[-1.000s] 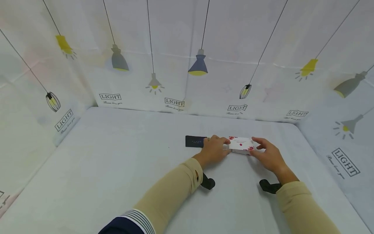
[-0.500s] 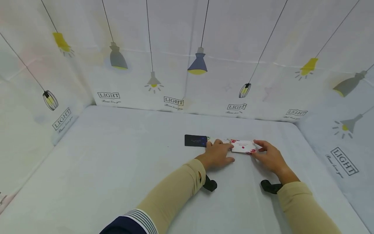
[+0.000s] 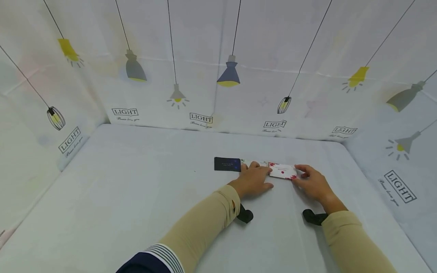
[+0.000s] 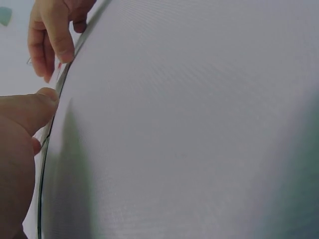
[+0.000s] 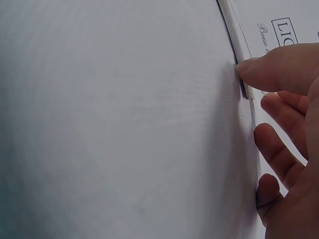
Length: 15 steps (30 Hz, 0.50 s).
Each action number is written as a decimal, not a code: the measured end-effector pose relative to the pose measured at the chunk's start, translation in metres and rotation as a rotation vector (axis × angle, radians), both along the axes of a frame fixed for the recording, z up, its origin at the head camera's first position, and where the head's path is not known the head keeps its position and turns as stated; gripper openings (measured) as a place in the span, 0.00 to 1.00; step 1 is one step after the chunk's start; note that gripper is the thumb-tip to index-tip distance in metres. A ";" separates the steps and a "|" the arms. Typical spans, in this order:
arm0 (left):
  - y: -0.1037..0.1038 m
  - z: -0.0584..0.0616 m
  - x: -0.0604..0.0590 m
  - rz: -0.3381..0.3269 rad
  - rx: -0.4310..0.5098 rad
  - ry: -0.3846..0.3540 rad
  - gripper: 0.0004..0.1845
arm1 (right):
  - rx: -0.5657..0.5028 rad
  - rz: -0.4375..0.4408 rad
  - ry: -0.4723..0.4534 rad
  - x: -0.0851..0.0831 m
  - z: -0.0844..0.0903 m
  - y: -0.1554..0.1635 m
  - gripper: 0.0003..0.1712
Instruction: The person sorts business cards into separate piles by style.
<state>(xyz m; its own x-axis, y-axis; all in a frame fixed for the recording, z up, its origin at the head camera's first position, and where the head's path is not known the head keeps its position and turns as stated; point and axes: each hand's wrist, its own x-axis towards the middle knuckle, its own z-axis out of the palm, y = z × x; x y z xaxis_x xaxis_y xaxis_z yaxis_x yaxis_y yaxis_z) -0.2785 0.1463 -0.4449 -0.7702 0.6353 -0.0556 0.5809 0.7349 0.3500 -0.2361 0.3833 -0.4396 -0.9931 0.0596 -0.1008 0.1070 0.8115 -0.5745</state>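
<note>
A row of cards lies on the white table: a black card (image 3: 227,164) at left, a white card with green print (image 3: 263,163) in the middle, and a white card with red flowers (image 3: 282,171) at right. My left hand (image 3: 252,180) lies over the middle card and hides most of it. Its index fingertip is right at the left end of the red-flowered card, while the thumb stands apart. At that card's right end, my right hand (image 3: 314,185) pinches the corner between thumb (image 5: 264,69) and forefinger.
Behind the table (image 3: 136,182) rises a white cloth backdrop (image 3: 191,45) printed with hanging lamps and the word LIGHT. Black wrist mounts stick out under the left sleeve (image 3: 201,220) and the right sleeve (image 3: 355,242).
The red-flowered card has come down level with the row. My left thumb has come off it, and the left fingers have spread over the middle card. The right hand keeps its pinch.
</note>
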 end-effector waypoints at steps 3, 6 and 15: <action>-0.001 0.000 0.001 0.005 0.008 0.001 0.30 | -0.001 -0.003 -0.005 -0.001 -0.002 0.000 0.34; -0.002 -0.001 0.001 0.011 0.019 0.009 0.31 | 0.008 -0.002 -0.009 -0.001 -0.003 0.000 0.34; -0.008 -0.006 -0.004 0.010 0.041 0.037 0.33 | 0.007 -0.018 -0.028 -0.001 -0.002 0.001 0.36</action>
<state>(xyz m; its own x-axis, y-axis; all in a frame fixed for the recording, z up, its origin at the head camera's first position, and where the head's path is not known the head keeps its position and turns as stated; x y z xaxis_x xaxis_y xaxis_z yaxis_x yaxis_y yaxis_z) -0.2821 0.1379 -0.4512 -0.7775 0.6289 -0.0013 0.5869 0.7262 0.3580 -0.2372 0.3840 -0.4412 -0.9887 0.0786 -0.1279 0.1378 0.8130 -0.5658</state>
